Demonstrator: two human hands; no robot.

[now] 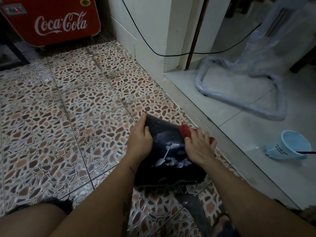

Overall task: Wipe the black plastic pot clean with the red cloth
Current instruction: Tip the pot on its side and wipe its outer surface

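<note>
Head view, near to far. Bare knee (pixel 34 218) bottom left; sandalled foot (pixel 224 226) bottom right. Floor (pixel 51 117): glossy pebble-pattern tiles, brown and orange, dim light. Pot (pixel 167 156), black, lies on its side on the floor between both forearms, white smears on its wall. Left hand (pixel 139 141) clamped on the pot's far left edge, thumb on the wall. Right hand (pixel 198 147) presses flat, fingers spread, on the cloth (pixel 185 131), red, bunched against the pot's upper right side. Right of the pot, a grey step (pixel 222 134) up to pale tiles. On those: light blue cup (pixel 289 145) tipped over, plastic-wrapped tube frame (pixel 239 93) beyond. Black cable (pixel 153 50) hangs across the white wall corner. Far left: red Coca-Cola cooler (pixel 51 21).
</note>
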